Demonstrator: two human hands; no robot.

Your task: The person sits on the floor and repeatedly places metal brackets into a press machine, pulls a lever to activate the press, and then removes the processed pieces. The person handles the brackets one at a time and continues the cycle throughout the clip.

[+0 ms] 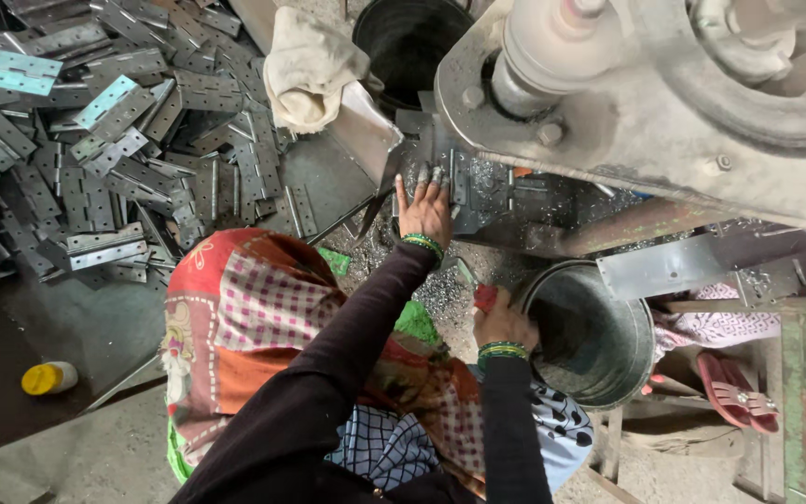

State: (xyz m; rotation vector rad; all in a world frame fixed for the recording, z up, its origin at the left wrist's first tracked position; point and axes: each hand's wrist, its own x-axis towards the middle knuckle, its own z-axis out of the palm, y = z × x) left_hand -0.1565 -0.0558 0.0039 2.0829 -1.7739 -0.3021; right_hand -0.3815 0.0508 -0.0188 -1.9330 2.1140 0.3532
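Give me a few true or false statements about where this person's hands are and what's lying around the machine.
1. The left hand lies flat on the machine bed. True.
2. The right hand rests at the rim of a metal bucket. True.
3. The pile of metal hinges lies inside the bucket. False: the pile is spread on the floor to the person's left.
4. Both wrists are bare. False: each carries green bangles.
5. A small bottle with a yellow cap lies on the floor. True.
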